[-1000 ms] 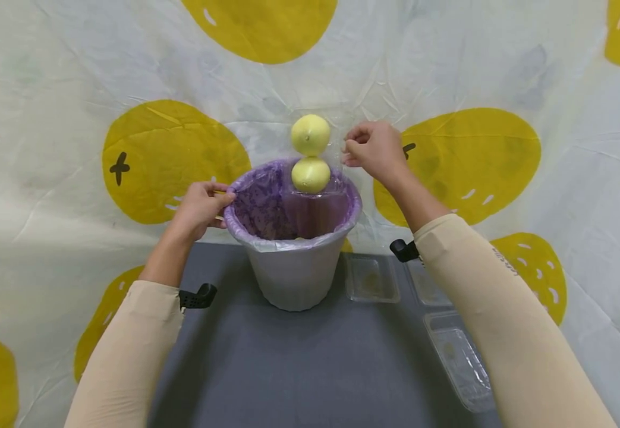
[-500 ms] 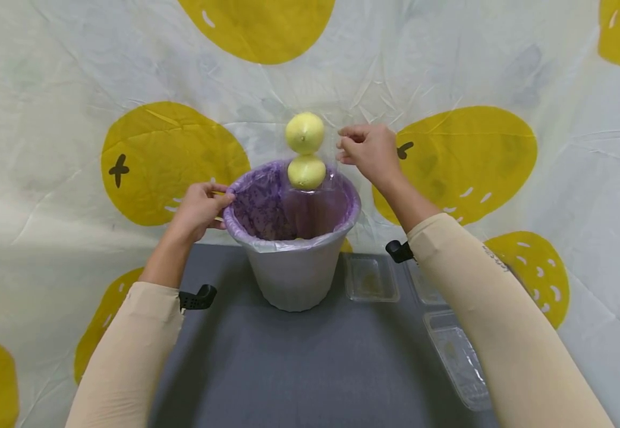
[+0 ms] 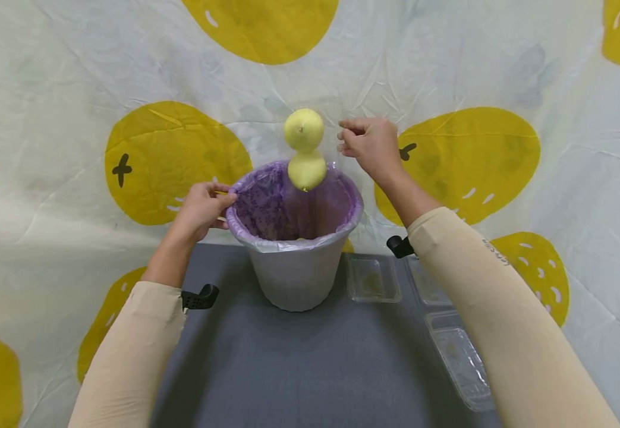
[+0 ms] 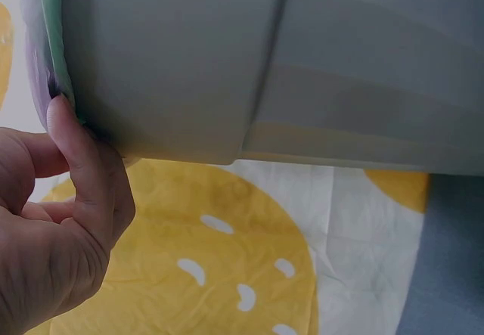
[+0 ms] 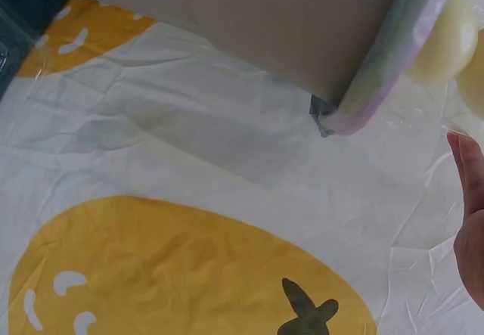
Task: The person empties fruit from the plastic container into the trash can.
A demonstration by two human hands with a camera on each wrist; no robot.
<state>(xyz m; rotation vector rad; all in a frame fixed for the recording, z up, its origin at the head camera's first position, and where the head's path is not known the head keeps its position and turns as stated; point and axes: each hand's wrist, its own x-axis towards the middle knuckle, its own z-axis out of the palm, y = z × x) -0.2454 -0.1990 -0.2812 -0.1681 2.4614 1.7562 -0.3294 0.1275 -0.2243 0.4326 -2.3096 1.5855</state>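
Observation:
A grey bin [image 3: 295,276] stands on the table, its rim covered by a purple bag liner [image 3: 258,208]. At the rim's left side my left hand [image 3: 200,208] pinches the edge and liner, thumb on top; the left wrist view shows its fingers [image 4: 72,142] against the rim. My right hand [image 3: 375,145] pinches the side of a clear plastic tray [image 3: 331,142], tilted above the bin's back rim. Two pale yellow round fruits, an upper one [image 3: 304,129] and a lower one [image 3: 307,170], are at the tray, over the bin opening. The tray's outline is hard to see.
Several clear plastic trays lie right of the bin: one beside it [image 3: 373,279], another in front [image 3: 459,359], one partly behind my right sleeve. Behind the grey table [image 3: 299,368] hangs a white cloth [image 3: 47,148] with yellow fruit prints.
My right hand has shifted slightly left and up with the tray. Both fruits have turned, and the lower one's tip now points down toward the bin. The left hand stays on the rim.

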